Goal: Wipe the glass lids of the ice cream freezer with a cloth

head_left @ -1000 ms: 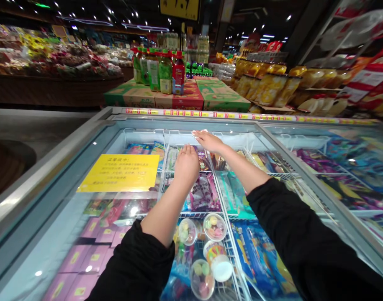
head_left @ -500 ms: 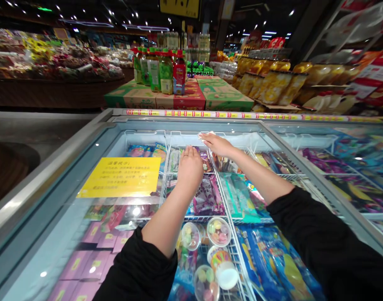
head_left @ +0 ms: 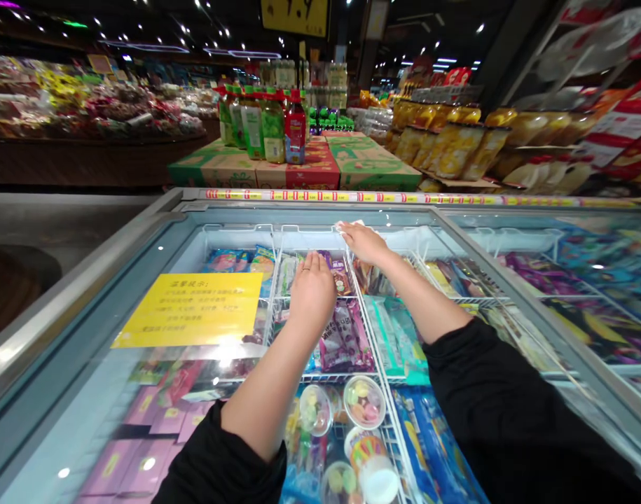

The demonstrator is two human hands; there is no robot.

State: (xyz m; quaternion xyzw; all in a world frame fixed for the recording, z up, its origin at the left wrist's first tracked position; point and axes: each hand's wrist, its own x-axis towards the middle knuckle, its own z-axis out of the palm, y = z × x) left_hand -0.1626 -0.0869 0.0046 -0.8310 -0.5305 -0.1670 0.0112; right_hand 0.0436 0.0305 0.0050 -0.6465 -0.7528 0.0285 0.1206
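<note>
My left hand (head_left: pixel 314 285) lies flat on the clear glass lid (head_left: pixel 188 374) of a chest freezer, fingers stretched forward and a ring on one of them. Farther along the glass and to the right, my right hand (head_left: pixel 366 242) presses a crumpled white tissue (head_left: pixel 343 225) against the lid near its far edge; most of the tissue is hidden beneath the fingers. A yellow notice (head_left: pixel 194 310) sits on the lid left of my left hand. Under the glass, purple ice-cream packets (head_left: pixel 344 339), round clear tubs (head_left: pixel 364 402) and pink boxes (head_left: pixel 148 462) fill wire baskets.
The freezer's metal frame (head_left: pixel 157 210) runs round the lid, with a price-tag strip (head_left: pixel 299 196) along the back. Beyond it are cardboard cases (head_left: pixel 373 161) bearing drink bottles (head_left: pixel 273 129). Jars (head_left: pixel 451 143) stand at right, and a heaped display (head_left: pixel 136 108) at left.
The view has shifted slightly, so the freezer appears a little lower and farther left. My right hand has slid slightly toward the lid's far edge; my left hand remains flat on the glass.
</note>
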